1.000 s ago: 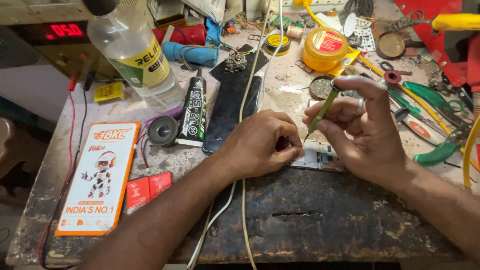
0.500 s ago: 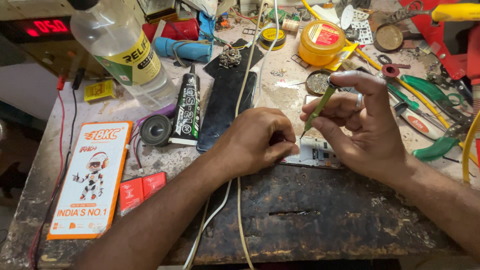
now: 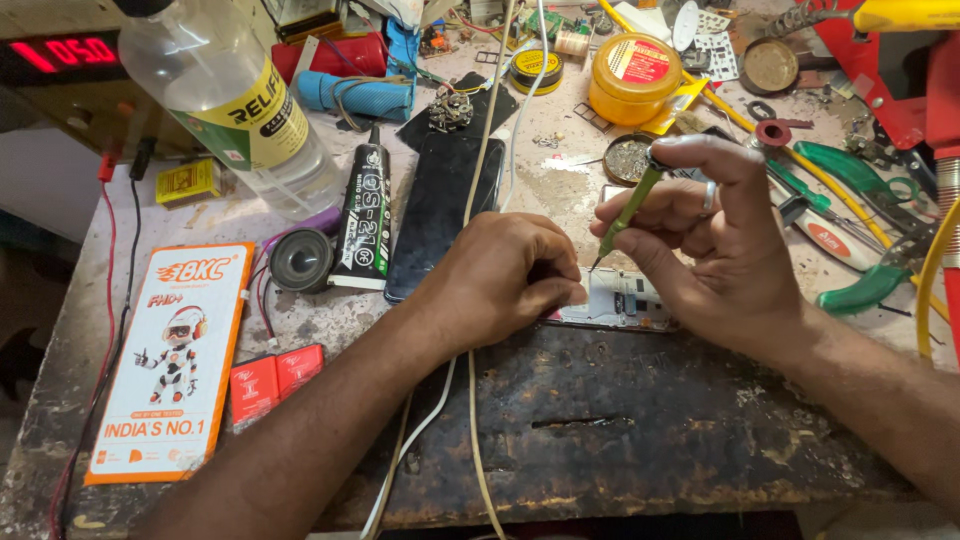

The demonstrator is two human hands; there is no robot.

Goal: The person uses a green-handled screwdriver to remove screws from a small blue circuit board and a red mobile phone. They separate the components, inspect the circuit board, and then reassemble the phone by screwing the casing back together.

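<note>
Circuit board (image 3: 628,300) flat on counter (image 3: 620,440), right of dark phone (image 3: 440,215); pinned under left hand (image 3: 505,285) grip, closed. Green screwdriver (image 3: 628,212) pinched in right hand (image 3: 715,245), tip on board.

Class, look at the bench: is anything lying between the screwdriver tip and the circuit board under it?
Nothing visible. The right hand holds the green screwdriver tip down at the circuit board; the left hand presses beside it.

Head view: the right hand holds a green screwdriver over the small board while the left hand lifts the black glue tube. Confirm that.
One detail is wrong. In the head view the left hand rests on the small board, steadying it; the black glue tube lies untouched on the bench. The right hand does hold the green screwdriver.
</note>
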